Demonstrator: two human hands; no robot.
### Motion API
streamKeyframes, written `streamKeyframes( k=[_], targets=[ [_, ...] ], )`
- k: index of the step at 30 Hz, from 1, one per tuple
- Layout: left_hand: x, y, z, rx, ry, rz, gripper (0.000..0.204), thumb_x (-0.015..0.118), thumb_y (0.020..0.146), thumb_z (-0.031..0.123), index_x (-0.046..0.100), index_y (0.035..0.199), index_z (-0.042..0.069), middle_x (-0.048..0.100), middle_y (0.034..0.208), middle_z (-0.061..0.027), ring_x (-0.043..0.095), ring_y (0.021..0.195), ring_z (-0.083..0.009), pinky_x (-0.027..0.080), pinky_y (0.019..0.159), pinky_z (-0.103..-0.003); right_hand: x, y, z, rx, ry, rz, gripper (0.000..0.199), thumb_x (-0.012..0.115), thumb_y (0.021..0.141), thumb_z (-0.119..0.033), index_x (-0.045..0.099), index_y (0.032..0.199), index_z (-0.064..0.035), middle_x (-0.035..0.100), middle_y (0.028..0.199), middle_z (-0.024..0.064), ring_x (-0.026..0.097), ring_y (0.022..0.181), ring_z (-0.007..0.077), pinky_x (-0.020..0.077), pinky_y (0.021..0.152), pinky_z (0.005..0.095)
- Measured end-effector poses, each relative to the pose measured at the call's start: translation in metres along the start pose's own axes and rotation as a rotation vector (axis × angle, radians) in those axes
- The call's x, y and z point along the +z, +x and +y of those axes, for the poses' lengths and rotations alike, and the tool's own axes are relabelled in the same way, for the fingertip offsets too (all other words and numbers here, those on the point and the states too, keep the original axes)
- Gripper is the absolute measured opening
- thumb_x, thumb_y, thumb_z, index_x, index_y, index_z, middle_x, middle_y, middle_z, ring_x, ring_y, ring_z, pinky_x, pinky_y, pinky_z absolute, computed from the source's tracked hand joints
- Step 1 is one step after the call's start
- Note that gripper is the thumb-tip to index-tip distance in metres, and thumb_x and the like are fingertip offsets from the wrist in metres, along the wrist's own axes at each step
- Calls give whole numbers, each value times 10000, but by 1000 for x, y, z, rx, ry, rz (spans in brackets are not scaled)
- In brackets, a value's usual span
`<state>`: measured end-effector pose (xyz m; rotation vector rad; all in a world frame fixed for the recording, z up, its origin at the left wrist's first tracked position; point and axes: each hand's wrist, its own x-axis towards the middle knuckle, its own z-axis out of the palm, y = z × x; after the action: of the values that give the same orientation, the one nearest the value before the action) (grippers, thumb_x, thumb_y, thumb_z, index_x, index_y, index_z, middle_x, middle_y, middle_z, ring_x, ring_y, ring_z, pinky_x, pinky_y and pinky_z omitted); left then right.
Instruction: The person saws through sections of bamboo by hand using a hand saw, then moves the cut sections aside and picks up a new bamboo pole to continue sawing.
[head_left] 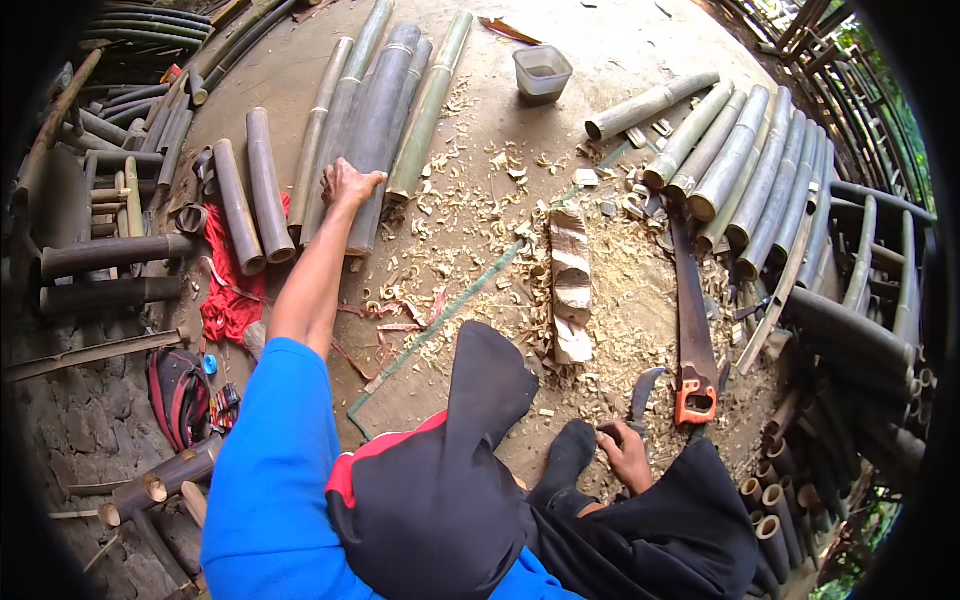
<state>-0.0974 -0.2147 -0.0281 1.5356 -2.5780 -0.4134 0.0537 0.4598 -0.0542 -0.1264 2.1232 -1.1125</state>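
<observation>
The notched wooden block (pixel 571 270) lies on the ground in the middle of things, with pale shavings (pixel 635 290) scattered all around it. Up and to the left of the block, the person's left hand (pixel 350 185) is on a thick dark bamboo pole (pixel 385 115), thumb spread out to one side; from here I can't tell whether the fingers clamp the pole or only rest on it. The pole lies among other long bamboo, pointing away from the person.

Nearer the person than the block, and a little to its right, the right hand (pixel 628 458) is low by a dark-socked foot (pixel 570 455), its fingers curled beside a curved knife (pixel 646 390). I can't make out whether they close on its handle.

Just right of the block lies an orange-handled saw (pixel 692 300), and beyond that a row of cut bamboo (pixel 735 165). A plastic tub (pixel 543 86) stands past the block's far end. Well left of the block, there's a red cloth (pixel 230 300).
</observation>
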Motion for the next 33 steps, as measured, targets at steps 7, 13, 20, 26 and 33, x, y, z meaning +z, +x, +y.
streamKeyframes(
  k=[7,13,20,26,33],
  targets=[
    [30,-70,41,574,-166,111,514,677,848,0,537,1342,20,593,1239,-239,643,1030,-346,583,796,-495,4,-6,-2,6,-68,-5,285,686,973,-198,699,1164,13,757,1021,172,737,950,270,552,868,371],
    [115,-47,47,-632,-1076,-280,668,819,747,216,602,1341,-1,638,1324,-214,604,1228,-321,508,1023,-507,15,1,-26,-30,-8,-79,278,689,976,-175,692,1177,18,749,1072,168,728,996,242,548,896,354],
    [107,-109,74,-149,-1075,-615,931,842,815,253,368,1579,11,464,1582,-190,454,1446,-337,403,1155,-599,12,-6,11,12,61,-21,266,681,971,-167,699,1161,19,757,1018,149,730,947,231,549,866,348],
    [74,-178,-38,-752,-1461,-219,1312,942,714,451,131,1630,-23,306,1628,-300,375,1482,-445,358,1206,-605,13,-14,11,26,15,1,287,676,973,-196,702,1164,17,758,1006,147,730,940,223,549,860,345],
    [64,-87,-74,-612,-1688,-115,1232,910,689,612,296,1603,60,380,1631,-136,395,1460,-371,277,1228,-586,19,-10,6,20,50,-25,300,681,977,-194,690,1173,34,755,1004,145,721,928,218,548,856,341]
  ],
)
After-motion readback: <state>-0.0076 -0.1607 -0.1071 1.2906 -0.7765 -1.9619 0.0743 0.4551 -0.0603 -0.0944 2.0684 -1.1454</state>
